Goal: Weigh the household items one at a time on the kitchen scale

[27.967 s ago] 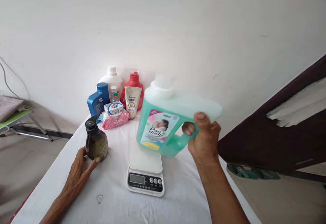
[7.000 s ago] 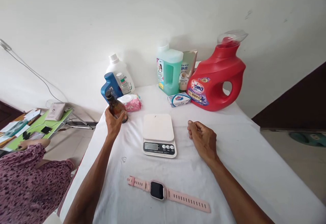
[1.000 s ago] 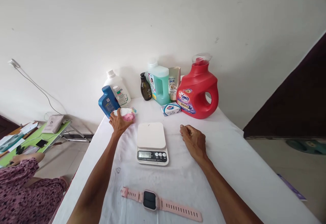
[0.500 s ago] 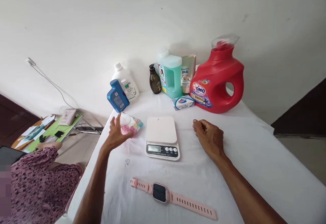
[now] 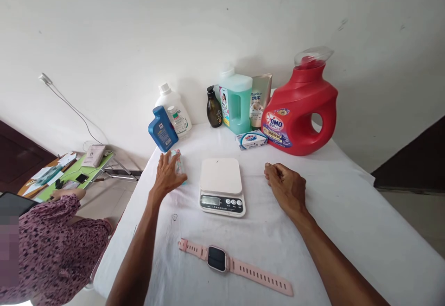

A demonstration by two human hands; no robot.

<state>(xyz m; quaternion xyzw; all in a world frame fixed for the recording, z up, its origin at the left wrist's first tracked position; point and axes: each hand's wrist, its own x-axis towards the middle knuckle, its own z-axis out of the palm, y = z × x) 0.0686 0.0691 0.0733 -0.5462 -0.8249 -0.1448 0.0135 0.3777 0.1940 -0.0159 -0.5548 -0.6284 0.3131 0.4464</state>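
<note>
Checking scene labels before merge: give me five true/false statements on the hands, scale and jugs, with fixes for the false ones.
1. The left hand is on the pink, white and teal soft plastic pack. True.
2. The white, square-topped plastic scale lies between the left hand and the curled right hand. True.
3. The right hand is pressing the scale's buttons. False: it is apart from the scale, to its right.
4. The translucent green plastic jug stands left of the red, handled plastic jug in the view. True.
5. The red jug stands on the scale. False: it stands on the white fabric tablecloth, behind and right of the scale.
</note>
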